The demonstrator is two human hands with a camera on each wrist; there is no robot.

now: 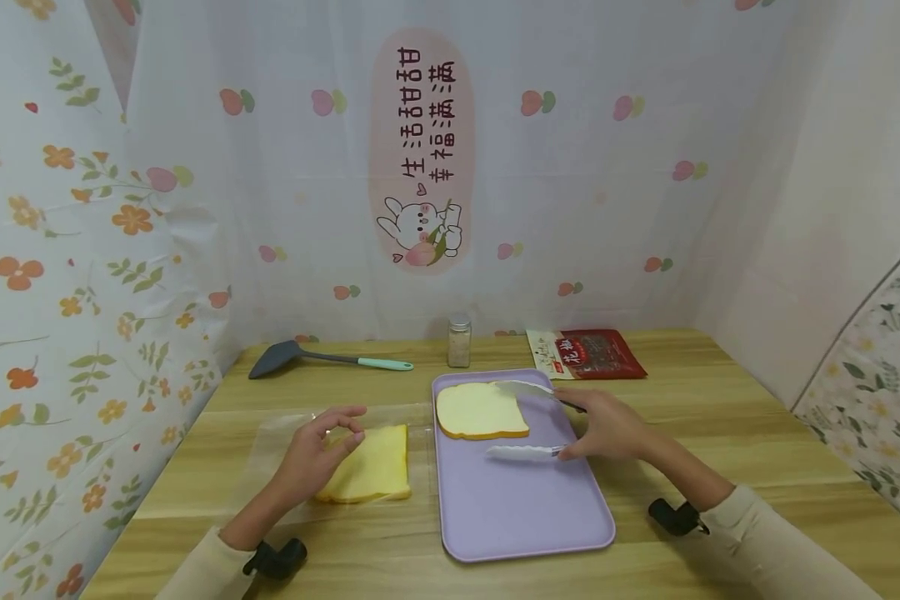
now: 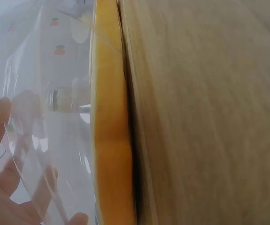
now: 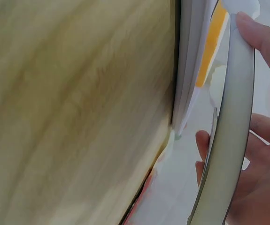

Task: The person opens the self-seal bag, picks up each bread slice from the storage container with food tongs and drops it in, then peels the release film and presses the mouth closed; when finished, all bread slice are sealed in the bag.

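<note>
In the center-right of the head view, the right hand (image 1: 607, 427) is gripping a pair of tongs (image 1: 521, 453), its thumb pressing on one arm and its fingers on the other, with the two white tips standing well apart. The upper tip is overlapping the upper right corner of a bread slice (image 1: 480, 412); contact is remaining unclear. The lower tip is pointing left over the tray (image 1: 525, 517), just below that slice. The slice is lying flat in the tray's upper left, its left edge running just beside the rim, while the tray's surface is extending from the lower tip to the near rim as open room. In the lower left-center, the left hand (image 1: 315, 458) is bending its fingers, thumb and index tips standing slightly apart, against a clear plastic bag (image 2: 64, 150); whether it is pinching the film cannot be told. The bag is enclosing a second bread slice (image 1: 378, 467), and its right edge is reaching near the tray's left rim. Along the rear of the tabletop (image 1: 720, 417), a spatula (image 1: 277, 360) is lying at left, a jar (image 1: 459, 343) is standing at center, and a red package (image 1: 592, 354) is lying just beyond the tray's upper right corner.
</note>
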